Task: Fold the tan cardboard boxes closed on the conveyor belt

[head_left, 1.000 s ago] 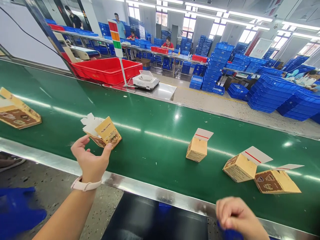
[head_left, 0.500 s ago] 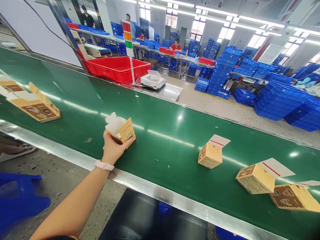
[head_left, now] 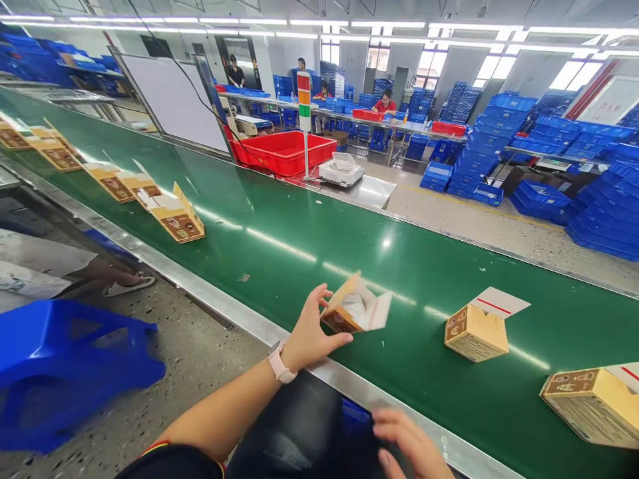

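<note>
A small brown-and-tan carton (head_left: 344, 319) sits on the green conveyor belt (head_left: 279, 279) with its flaps raised and white material inside. My left hand (head_left: 309, 329) is at the carton's near left side, its fingers and thumb spread around that corner; whether it touches is hard to see. My right hand (head_left: 414, 442) is low in the picture, in front of the belt's metal edge, partly blurred, with fingers apart and nothing in them. To the right stands another carton (head_left: 476, 332) with its white, red-striped flap up.
Further right is another carton (head_left: 594, 406), cut off by the frame. Several flat, partly folded cartons (head_left: 182, 223) lie along the belt at left. Across the belt are a red bin (head_left: 284, 156) and a white scale (head_left: 342, 171). A blue stool (head_left: 64, 372) stands at lower left.
The view has swung left. My left hand and the carton are further right in the picture, the carton is turned, and the fingers have loosened from it. My right hand has come into view.
</note>
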Available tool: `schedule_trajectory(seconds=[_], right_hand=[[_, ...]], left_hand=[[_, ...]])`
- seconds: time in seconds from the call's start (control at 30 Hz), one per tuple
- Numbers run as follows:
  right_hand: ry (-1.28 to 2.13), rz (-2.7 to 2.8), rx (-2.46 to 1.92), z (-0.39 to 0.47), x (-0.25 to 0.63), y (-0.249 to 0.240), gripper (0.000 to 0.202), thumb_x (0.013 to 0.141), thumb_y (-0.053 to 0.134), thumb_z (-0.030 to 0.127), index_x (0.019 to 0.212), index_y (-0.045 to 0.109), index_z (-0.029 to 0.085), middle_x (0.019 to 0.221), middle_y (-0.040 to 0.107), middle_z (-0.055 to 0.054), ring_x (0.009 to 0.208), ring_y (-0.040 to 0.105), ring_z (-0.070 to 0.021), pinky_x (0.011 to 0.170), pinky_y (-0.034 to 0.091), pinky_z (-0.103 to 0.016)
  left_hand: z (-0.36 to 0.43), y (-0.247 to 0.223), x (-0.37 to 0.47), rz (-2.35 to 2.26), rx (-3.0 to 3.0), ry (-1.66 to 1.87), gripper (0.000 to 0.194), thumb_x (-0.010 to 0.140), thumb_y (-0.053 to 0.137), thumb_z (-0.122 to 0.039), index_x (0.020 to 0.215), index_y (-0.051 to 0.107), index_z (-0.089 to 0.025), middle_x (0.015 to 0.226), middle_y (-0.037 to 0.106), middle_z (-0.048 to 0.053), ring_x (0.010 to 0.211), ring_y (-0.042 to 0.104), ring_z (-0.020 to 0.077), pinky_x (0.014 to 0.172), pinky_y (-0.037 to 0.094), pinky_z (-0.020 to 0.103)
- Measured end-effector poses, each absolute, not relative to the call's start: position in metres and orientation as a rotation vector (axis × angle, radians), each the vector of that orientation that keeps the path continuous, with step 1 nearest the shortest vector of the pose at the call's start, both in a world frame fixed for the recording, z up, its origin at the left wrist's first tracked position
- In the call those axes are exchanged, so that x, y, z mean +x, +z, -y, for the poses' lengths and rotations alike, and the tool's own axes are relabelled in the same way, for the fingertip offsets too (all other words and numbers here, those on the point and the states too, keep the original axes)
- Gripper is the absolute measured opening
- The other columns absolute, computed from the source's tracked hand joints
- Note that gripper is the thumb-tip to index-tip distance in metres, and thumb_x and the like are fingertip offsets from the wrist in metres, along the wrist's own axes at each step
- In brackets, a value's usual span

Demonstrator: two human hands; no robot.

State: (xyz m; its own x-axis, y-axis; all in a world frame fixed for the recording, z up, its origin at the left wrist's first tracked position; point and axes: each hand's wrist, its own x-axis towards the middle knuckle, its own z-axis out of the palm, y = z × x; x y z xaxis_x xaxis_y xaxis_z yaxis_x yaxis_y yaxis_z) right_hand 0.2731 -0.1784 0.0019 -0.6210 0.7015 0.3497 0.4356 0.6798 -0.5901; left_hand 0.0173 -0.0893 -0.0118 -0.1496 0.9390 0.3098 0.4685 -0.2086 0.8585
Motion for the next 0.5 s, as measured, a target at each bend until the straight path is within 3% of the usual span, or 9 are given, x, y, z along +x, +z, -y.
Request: schedule_trajectory(seconds=[0.1, 0.17, 0.23, 0.37, 0.5], right_hand=[[0.306, 2.155, -0.955, 0.155, 0.228, 0.011, 0.048, 0.096, 0.047, 0.024, 0.143, 0.037, 0.019, 0.144, 0.04, -0.015, 0.132, 0.042, -0.0294, 0.103, 0.047, -0.046], [0.191, 2.026, -1.08, 0.141, 0.206, 0.012, 0.06, 0.097, 0.047, 0.031, 0.15, 0.022, 0.017, 0.15, 0.027, -0.018, 0.138, 0.03, -0.0351, 0.103, 0.042, -0.058], [0.158, 1.945, -1.132, 0.133, 0.196, 0.011, 0.061, 0.097, 0.047, 0.034, 0.15, 0.021, 0.017, 0.149, 0.026, -0.02, 0.137, 0.029, -0.0373, 0.101, 0.041, -0.063], [0.179, 1.881, -1.025, 0.143, 0.204, 0.01, 0.042, 0.095, 0.049, 0.022, 0.136, 0.041, 0.018, 0.134, 0.044, -0.018, 0.124, 0.046, -0.031, 0.096, 0.049, -0.052], [0.277, 1.817, -1.0, 0.165, 0.206, 0.012, 0.029, 0.092, 0.049, 0.016, 0.12, 0.051, 0.019, 0.116, 0.055, -0.013, 0.108, 0.057, -0.0249, 0.085, 0.055, -0.039]], left_hand=[[0.098, -0.009, 0.03, -1.456, 1.761, 1.29, 0.088, 0.063, 0.081, -0.036, 0.136, 0.033, -0.021, 0.121, 0.053, 0.012, 0.092, 0.058, 0.021, 0.085, 0.052, 0.042], [0.101, -0.007, 0.034, -1.42, 1.804, 1.163, 0.079, 0.066, 0.078, -0.033, 0.133, 0.039, -0.021, 0.114, 0.058, 0.01, 0.087, 0.058, 0.0202, 0.081, 0.053, 0.039], [0.1, -0.003, 0.035, -1.394, 1.853, 1.039, 0.064, 0.07, 0.075, -0.029, 0.127, 0.047, -0.021, 0.105, 0.061, 0.007, 0.089, 0.059, 0.0218, 0.081, 0.053, 0.04], [0.086, 0.01, 0.033, -1.375, 1.942, 1.066, 0.051, 0.074, 0.071, -0.031, 0.12, 0.051, -0.021, 0.109, 0.062, 0.009, 0.102, 0.058, 0.0259, 0.092, 0.049, 0.045], [0.049, 0.032, 0.065, -1.309, 2.074, 0.935, 0.074, 0.063, 0.08, -0.041, 0.127, 0.047, -0.021, 0.128, 0.054, 0.014, 0.121, 0.048, 0.0359, 0.101, 0.039, 0.056]])
